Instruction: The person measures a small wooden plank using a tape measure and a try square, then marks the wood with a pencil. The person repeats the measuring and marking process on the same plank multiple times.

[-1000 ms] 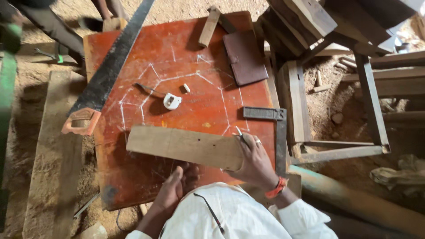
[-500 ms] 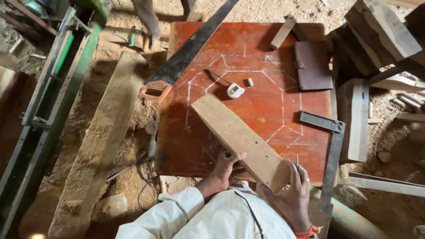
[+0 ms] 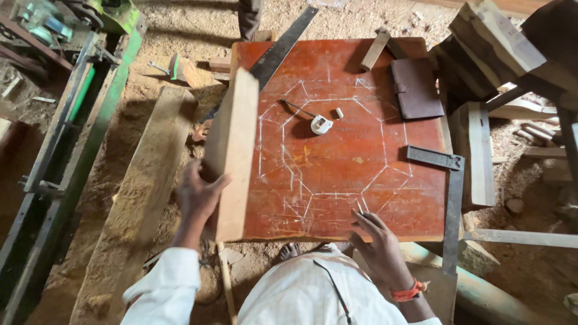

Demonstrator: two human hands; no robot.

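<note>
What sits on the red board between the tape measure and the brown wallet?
Head view: only a small white chalk stub and chalk lines lie between the tape measure and the brown wallet on the red board.

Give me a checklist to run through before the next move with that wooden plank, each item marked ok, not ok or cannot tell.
1. Left hand grips the wooden plank firmly: ok, fingers wrap its edge.
2. Plank off the red board: ok, it is lifted at the board's left edge.
3. Right hand free: not ok, it holds a thin pencil-like marker.
4. Chalk octagon uncovered: ok, only the white tape measure and a chalk piece lie inside it.
5. Metal square within reach: ok, at the board's right edge.
6. Handsaw handle reachable: cannot tell, the plank hides it.
</note>
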